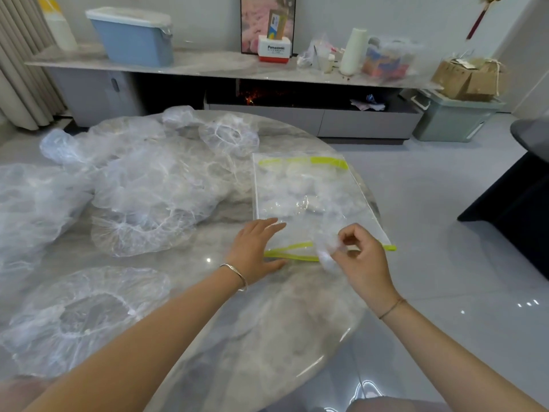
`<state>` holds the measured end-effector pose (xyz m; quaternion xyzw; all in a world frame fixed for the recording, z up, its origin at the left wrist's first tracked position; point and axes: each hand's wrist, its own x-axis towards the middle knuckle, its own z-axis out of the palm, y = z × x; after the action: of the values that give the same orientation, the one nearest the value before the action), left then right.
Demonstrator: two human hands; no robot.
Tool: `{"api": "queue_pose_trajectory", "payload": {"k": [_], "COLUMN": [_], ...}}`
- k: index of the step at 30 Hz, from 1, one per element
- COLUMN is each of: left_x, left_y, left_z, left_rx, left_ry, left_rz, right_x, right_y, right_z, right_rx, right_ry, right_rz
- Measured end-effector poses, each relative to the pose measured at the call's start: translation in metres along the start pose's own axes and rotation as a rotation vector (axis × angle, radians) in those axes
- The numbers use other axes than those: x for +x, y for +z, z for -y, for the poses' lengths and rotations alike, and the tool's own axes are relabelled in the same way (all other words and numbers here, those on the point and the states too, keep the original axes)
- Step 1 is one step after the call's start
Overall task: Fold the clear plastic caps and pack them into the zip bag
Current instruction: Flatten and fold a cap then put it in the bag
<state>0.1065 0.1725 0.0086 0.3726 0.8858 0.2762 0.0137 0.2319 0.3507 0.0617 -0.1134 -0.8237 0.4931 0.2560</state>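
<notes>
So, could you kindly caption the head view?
Left hand rests on zip bag; right hand pinches clear cap.

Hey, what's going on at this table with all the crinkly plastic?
A person is filling a zip bag on a round marble table. The left hand lies flat on the bag beside its green zip edge, holding it down. The right hand pinches a folded cap at the bag's mouth, apparently feeding it in. A few white bundles seem to lie inside already. Many loose caps are spread over the table to the left, not yet folded.
</notes>
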Motion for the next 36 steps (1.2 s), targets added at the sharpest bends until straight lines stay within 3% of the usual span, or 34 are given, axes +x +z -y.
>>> {"api": "queue_pose_trajectory", "payload": {"k": [6,8,19,21,23,27,36], "left_x": [0.025,0.028,0.017,0.017,0.016,0.016,0.013], "left_y": [0.010,0.010,0.020,0.018,0.018,0.021,0.019], "left_z": [0.004,0.002,-0.011,-0.014,-0.014,-0.008,-0.007], "left_rx": [-0.094,-0.172,-0.310,-0.324,-0.308,-0.230,-0.144], "left_ry": [0.019,-0.017,0.010,0.012,0.002,-0.037,-0.003], "left_rz": [-0.079,-0.054,-0.119,-0.122,-0.111,-0.060,-0.006], "right_x": [0.005,0.010,0.027,0.027,0.024,0.018,0.062], "right_y": [0.009,0.016,0.035,0.038,0.039,0.028,0.048], "right_z": [-0.033,-0.050,-0.068,-0.075,-0.081,-0.077,-0.081], "right_rx": [-0.760,-0.893,-0.751,-0.792,-0.802,-0.863,-0.864], "right_ry": [-0.897,-1.004,-0.471,-0.437,-0.425,-0.214,-0.037], "right_rz": [0.130,0.148,-0.036,0.037,0.226,0.527,0.584]}}
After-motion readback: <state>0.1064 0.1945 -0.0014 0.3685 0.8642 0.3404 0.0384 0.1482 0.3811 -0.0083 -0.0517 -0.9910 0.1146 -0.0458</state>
